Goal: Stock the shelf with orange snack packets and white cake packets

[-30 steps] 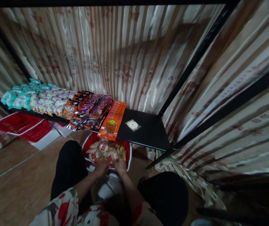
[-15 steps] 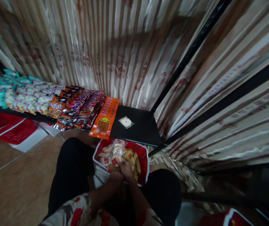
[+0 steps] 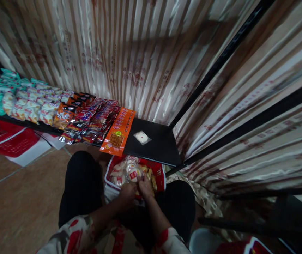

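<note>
A red bag (image 3: 159, 173) full of small wrapped snack packets stands open on the floor between my knees. My left hand (image 3: 127, 192) is closed at the bag's near rim, gripping it. My right hand (image 3: 144, 186) is inside the bag, fingers pinched on a round white snack packet (image 3: 133, 174). Just beyond the bag is a low black shelf (image 3: 161, 148) with one small white packet (image 3: 142, 137) lying on it and a long orange snack pack (image 3: 118, 132) at its left.
Rows of red, orange and teal snack packets (image 3: 34, 106) fill the shelf to the left. Red-and-white bags (image 3: 8, 141) lie on the tiled floor beneath. Striped curtains hang behind and to the right, crossed by black frame bars (image 3: 219, 63).
The view swung left to right and closer. The red bag now sits nearer the shelf's right part, and my right hand has lifted a round white packet from among the others.
</note>
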Tool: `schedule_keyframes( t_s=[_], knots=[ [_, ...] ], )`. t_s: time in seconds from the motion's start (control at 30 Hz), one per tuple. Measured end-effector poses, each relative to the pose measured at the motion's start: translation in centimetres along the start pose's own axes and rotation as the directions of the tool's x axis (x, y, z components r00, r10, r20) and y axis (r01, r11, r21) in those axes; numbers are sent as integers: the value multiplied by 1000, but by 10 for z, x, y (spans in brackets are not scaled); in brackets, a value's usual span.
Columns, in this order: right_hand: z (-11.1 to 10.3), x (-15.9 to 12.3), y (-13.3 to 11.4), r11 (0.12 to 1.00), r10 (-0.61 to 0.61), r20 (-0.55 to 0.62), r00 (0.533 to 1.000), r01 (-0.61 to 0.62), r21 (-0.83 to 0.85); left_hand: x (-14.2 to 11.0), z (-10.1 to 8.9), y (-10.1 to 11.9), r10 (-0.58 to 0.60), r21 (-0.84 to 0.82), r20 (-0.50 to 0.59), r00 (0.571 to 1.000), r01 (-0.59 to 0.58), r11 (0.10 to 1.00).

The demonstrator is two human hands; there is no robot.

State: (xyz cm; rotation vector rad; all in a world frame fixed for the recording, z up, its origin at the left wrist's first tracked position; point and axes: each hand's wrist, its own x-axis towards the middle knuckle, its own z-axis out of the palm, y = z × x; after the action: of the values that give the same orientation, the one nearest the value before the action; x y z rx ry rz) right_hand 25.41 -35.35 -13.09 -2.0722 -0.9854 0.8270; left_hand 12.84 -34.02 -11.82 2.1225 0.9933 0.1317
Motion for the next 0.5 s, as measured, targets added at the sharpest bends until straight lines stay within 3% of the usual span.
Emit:
schedule_keyframes(
  t_s=[0.07,0.1,0.17,0.33,0.5],
  knots=[
    [3,2,6,993,-19,-25,1000,22,115,-7,-14,-4,-75,68,-109,991,83,994],
    [4,3,10,985,-23,-30,999,28,168,-11,-20,-6,-53,177,-162,985,82,981],
    [4,5,18,969,-25,-33,999,32,244,-19,-28,-9,-56,329,-187,981,116,937],
    [-2,9,29,943,-7,-63,998,27,332,-32,-30,-18,-122,453,70,990,78,888],
    [2,6,33,881,42,15,999,-44,471,-34,-27,-20,-101,447,93,991,49,893]
  ],
)
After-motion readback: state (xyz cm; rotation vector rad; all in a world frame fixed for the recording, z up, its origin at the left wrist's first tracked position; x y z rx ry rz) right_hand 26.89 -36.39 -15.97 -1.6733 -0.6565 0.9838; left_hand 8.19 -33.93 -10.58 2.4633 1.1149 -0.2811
